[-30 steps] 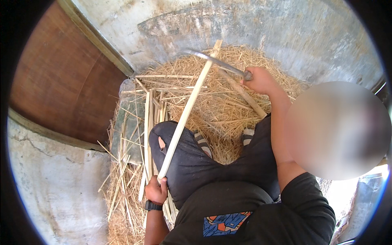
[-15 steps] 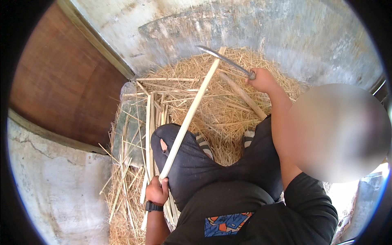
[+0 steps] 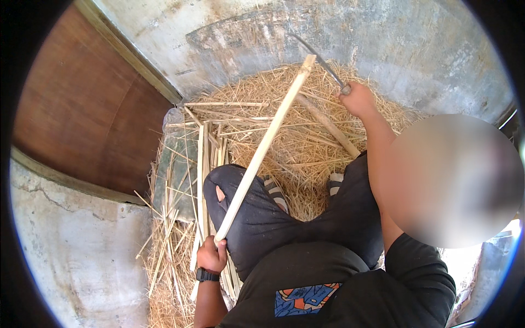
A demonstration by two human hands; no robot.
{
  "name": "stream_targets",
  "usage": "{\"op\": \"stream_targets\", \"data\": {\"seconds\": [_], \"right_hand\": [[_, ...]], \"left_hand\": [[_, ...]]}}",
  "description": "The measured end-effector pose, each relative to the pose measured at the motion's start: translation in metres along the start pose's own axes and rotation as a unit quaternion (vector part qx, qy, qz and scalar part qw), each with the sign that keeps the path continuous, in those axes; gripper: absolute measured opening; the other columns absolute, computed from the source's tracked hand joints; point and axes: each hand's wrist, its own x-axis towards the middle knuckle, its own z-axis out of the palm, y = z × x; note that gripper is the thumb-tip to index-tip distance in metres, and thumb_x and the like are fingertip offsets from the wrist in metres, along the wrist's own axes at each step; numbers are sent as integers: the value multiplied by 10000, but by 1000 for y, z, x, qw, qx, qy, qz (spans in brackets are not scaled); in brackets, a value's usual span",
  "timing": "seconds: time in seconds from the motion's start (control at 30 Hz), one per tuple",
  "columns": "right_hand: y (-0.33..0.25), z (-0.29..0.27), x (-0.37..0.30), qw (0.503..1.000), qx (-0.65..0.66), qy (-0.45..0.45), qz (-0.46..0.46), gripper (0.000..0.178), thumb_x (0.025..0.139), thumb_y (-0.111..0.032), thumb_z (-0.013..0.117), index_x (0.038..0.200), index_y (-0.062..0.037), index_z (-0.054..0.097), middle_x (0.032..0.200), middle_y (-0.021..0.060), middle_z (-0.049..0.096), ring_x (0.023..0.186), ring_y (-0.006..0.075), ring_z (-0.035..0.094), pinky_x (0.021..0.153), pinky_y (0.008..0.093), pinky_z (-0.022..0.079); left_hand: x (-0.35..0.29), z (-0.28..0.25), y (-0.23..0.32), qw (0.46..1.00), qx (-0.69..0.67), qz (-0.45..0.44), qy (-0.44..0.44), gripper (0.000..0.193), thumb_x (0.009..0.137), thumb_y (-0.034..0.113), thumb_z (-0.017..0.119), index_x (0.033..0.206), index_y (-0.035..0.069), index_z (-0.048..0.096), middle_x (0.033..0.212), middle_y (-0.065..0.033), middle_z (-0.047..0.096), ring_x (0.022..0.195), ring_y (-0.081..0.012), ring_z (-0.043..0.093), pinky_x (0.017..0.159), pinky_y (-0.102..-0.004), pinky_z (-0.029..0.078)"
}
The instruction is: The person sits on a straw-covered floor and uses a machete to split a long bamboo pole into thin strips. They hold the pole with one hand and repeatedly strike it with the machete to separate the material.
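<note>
My left hand [image 3: 212, 255], a dark watch on its wrist, is closed around the near end of a long pale split-bamboo strip [image 3: 265, 147]. The strip slants up and away across my left thigh, its far end raised over the straw. In my right hand [image 3: 358, 100] is the handle of a knife with a long, slightly curved blade [image 3: 322, 62]. That blade points up and left past the strip's far tip. Whether the two touch there I cannot tell.
Shavings and straw [image 3: 295, 164] cover the floor around my feet. A round pole [image 3: 331, 127] lies beyond my knees. More split strips [image 3: 203, 175] are stacked left of my left leg. A brown door panel [image 3: 87, 109] and a stained wall [image 3: 262, 33] enclose the spot. A blurred patch hides the right side.
My right hand and the knife have moved up and slightly right, the blade shifting from across the strip to its tip. The strip's far end has swung slightly up and right.
</note>
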Motion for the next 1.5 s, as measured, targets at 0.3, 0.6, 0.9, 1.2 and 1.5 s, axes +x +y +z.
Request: {"op": "stream_targets", "data": {"seconds": [0.3, 0.6, 0.9, 1.2, 1.5], "right_hand": [[-12, 10, -22, 989, -69, -66, -109, 337, 858, -335, 730, 1123, -126, 720, 1021, 130, 734, 972, 311, 704, 856, 450, 566], [1, -1, -7, 988, 153, -12, -4, 883, 837, -513, 770, 1408, 112, 517, 1337, 302, 620, 1240, 387, 625, 1048, 468, 492], [-23, -14, -30, 982, 138, -57, -112, 613, 874, -393, 791, 1321, -7, 625, 1179, 222, 704, 1080, 337, 685, 937, 454, 533], [-34, -6, -40, 977, 27, -96, -187, 414, 887, -329, 769, 1180, -51, 678, 884, 158, 712, 861, 300, 705, 747, 441, 546], [-44, 8, -55, 954, 49, -81, -283, 350, 839, -301, 805, 1039, -47, 670, 698, 128, 626, 664, 270, 622, 628, 431, 465]], "left_hand": [[-2, 13, 1, 997, -75, 8, 9, 317, 972, 317, 640, 1044, 8, 642, 783, -245, 674, 700, -465, 670, 609, -503, 529], [-1, 10, 8, 996, -86, 10, 9, 317, 977, 327, 639, 971, 11, 620, 746, -248, 652, 678, -473, 647, 584, -510, 505], [-5, 9, 6, 995, -103, -3, 1, 331, 993, 334, 624, 993, 3, 625, 722, -242, 645, 664, -462, 651, 571, -494, 501], [-5, 7, 10, 996, -85, -25, -13, 339, 988, 326, 631, 1047, -8, 640, 734, -249, 655, 666, -459, 658, 575, -489, 506], [-3, 2, 22, 994, -107, -23, 1, 316, 982, 318, 648, 964, 4, 619, 652, -218, 629, 610, -427, 648, 551, -469, 494]]}}
